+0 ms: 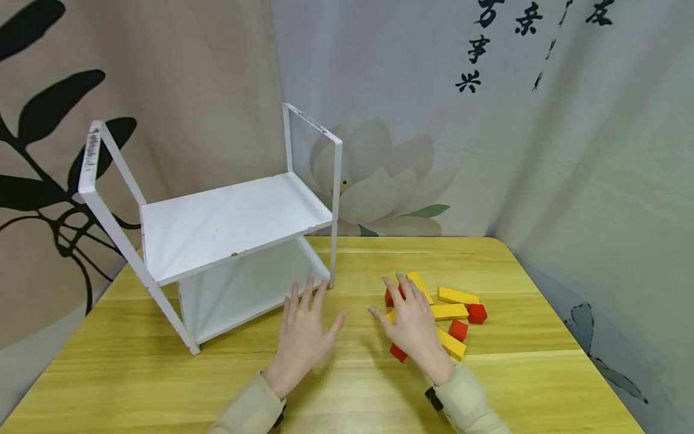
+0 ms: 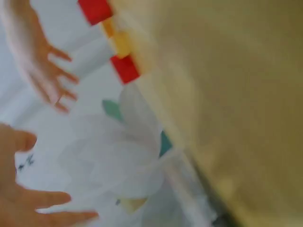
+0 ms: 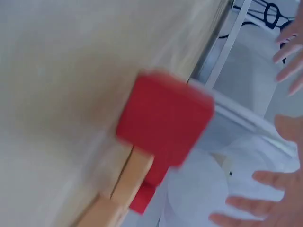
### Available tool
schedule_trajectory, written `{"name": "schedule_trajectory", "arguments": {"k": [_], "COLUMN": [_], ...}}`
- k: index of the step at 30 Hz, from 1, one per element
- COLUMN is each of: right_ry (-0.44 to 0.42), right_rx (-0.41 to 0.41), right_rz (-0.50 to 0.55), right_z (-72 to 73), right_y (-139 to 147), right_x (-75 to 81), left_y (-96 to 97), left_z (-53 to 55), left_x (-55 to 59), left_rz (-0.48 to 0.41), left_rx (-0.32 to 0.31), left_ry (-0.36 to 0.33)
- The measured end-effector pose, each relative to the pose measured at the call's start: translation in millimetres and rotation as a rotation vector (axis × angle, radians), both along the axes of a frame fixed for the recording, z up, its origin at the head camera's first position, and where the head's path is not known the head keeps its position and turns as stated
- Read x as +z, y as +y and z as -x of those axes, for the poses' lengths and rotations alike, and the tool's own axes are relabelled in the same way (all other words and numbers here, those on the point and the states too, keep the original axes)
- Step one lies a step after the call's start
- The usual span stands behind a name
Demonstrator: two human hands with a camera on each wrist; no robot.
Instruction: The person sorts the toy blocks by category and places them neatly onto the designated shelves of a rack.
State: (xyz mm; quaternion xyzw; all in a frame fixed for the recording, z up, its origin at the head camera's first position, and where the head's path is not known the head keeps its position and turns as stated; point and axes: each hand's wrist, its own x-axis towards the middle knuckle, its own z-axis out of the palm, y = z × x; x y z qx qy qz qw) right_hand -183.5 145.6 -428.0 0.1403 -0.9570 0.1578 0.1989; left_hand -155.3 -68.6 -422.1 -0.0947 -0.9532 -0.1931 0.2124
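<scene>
- Apparently, the step in hand is a reach or a pause, with no grasp made.
- Leftmost, the white shelf [image 1: 233,217], a two-board frame, stands on the wooden table [image 1: 542,374] and serves as landmark.
- Just in front of the shelf's right end, the left hand [image 1: 303,334]: back uppermost, fingers straight, parted and pointing toward the shelf, thumb out to the right. It holds nothing.
- Farther right of the shelf, the right hand [image 1: 414,322]: likewise back uppermost, fingers spread and pointing away from the person, thumb toward the left hand. It hangs over part of the blocks and grips none.
- Rightmost from the shelf, the long yellow blocks [image 1: 458,295] and the red blocks [image 1: 477,314] lie loosely scattered on the table. The next move would seem to call for lowering the right hand to one block and pinching it between thumb and fingers.
</scene>
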Motion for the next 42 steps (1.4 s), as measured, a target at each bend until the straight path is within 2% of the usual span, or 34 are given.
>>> {"name": "schedule_trajectory", "arguments": {"k": [3,5,7,11,15,18,20,22,26,31,38,42], "right_ry": [0.037,0.018,-0.029,-0.164,-0.245,-0.283,-0.315,-0.347,-0.379,-0.399,-0.384,-0.42], "right_rx": [0.025,0.025,0.027,0.012,0.015,0.057,0.084,0.099,0.09,0.073,-0.007,-0.037], "right_rz": [0.02,0.025,0.029,0.031,0.053,0.104,0.149,0.188,0.24,0.265,0.207,0.19], "right_z": [8.5,15.8,24.2,41.0,54.5,61.2,64.4,67.4,72.9,78.4,81.0,81.5], "right_y": [12.5,24.7,38.8,68.7,95.4,109.6,115.4,118.8,117.5,107.0,99.5,96.7], "right_x": [3.4,5.6,7.4,5.3,-3.0,-10.2,-14.4,-18.0,-23.2,-27.9,-32.9,-32.0], "left_y": [-16.1,-31.4,-48.9,-83.5,-111.5,-129.2,-139.7,-149.3,-160.2,-163.6,-164.0,-166.5], "left_z": [-3.2,-5.8,-10.2,-21.7,-28.9,-33.1,-36.9,-40.0,-41.1,-38.6,-38.7,-37.0], "left_x": [19.6,36.5,55.4,88.5,108.2,114.6,116.2,115.8,115.2,116.7,120.3,120.8], "left_rz": [-0.092,-0.138,-0.171,-0.252,-0.402,-0.487,-0.497,-0.476,-0.466,-0.487,-0.47,-0.463], "left_rx": [-0.035,-0.036,-0.008,0.123,0.295,0.414,0.471,0.499,0.479,0.452,0.406,0.404], "left_ry": [0.247,0.417,0.546,0.751,0.91,0.914,0.841,0.748,0.632,0.619,0.584,0.596]}}
